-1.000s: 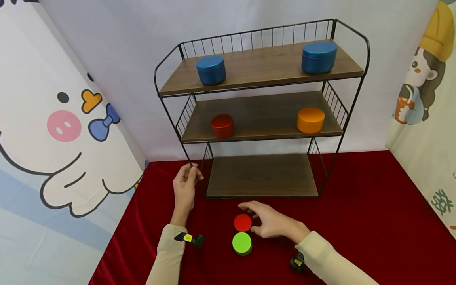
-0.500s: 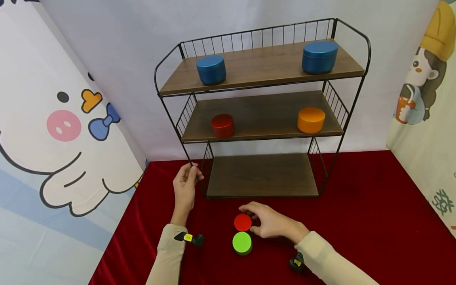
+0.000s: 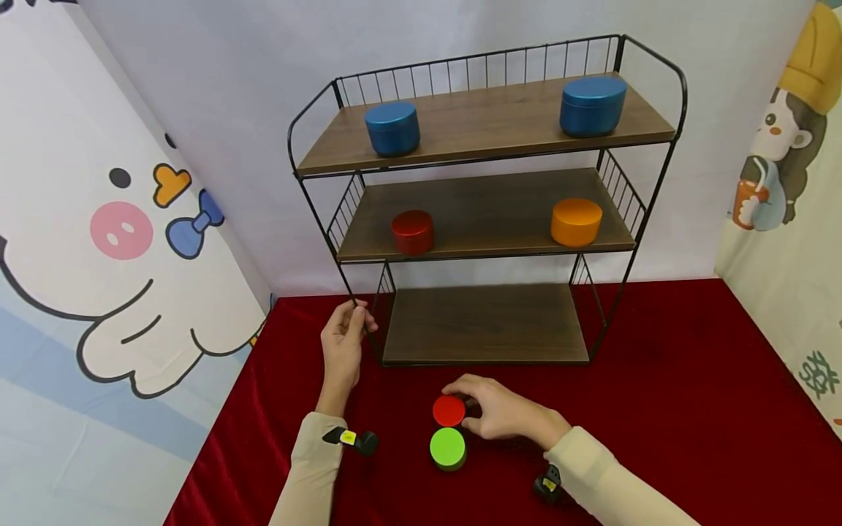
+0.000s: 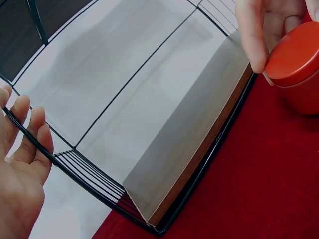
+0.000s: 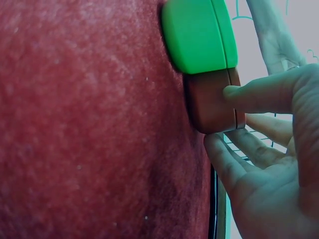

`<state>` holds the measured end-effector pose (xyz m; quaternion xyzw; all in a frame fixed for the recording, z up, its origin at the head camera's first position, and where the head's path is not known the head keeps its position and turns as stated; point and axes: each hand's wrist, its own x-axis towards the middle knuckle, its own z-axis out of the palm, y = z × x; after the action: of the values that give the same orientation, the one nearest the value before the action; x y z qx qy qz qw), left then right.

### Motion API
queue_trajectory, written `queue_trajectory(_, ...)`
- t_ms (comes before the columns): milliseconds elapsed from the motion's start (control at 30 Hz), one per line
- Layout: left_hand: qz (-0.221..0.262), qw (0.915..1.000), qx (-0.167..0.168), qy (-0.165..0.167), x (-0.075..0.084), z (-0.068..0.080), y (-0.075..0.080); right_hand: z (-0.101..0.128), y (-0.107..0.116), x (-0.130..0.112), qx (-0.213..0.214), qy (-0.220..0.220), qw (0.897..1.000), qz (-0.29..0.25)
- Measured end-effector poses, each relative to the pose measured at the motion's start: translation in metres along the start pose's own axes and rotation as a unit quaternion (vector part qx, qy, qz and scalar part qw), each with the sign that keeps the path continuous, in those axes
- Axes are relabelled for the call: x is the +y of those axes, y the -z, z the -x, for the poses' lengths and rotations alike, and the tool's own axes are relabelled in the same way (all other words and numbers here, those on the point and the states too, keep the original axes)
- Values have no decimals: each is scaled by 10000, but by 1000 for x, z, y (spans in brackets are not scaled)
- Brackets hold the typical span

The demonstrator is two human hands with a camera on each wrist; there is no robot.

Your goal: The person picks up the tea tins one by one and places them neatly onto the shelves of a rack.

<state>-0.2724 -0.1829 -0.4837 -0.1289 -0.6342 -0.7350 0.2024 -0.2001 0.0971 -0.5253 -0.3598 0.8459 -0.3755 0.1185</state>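
My left hand (image 3: 342, 337) holds the left front post (image 3: 346, 281) of a black wire-framed shelf (image 3: 487, 325) between thumb and fingers. In the left wrist view, the fingers (image 4: 39, 127) curl behind that post. A round red tin (image 3: 449, 410) stands on the cloth in front of the shelf. My right hand (image 3: 500, 410) pinches it from the right, with the thumb at its near side and the fingers at its far side. The right wrist view shows the thumb (image 5: 249, 97) on the tin's wall. A green tin (image 3: 448, 448) touches the red one on the near side.
Two blue tins (image 3: 392, 128) (image 3: 593, 107) stand on the top board. On the middle board are a dark red tin (image 3: 413, 232) and an orange tin (image 3: 576, 222). Dark red cloth (image 3: 684, 394) covers the table, with printed curtains at both sides.
The right fingers and thumb have drawn slightly closer around the red tin. The left hand keeps its hold on the post, and the tins stay where they were.
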Motion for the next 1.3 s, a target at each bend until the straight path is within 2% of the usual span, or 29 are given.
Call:
queue_trajectory(700, -136, 9999, 60, 58, 2, 1, 0, 1, 4, -3, 43, -136, 9990, -415)
queue_trajectory(1100, -103, 9999, 77, 28, 2, 1, -1, 4, 10, 2, 244, -148, 9976, -636)
queue_trajectory(1300, -81, 10000, 45, -2, 1, 1, 0, 6, 12, 8, 345, -292, 9956, -820)
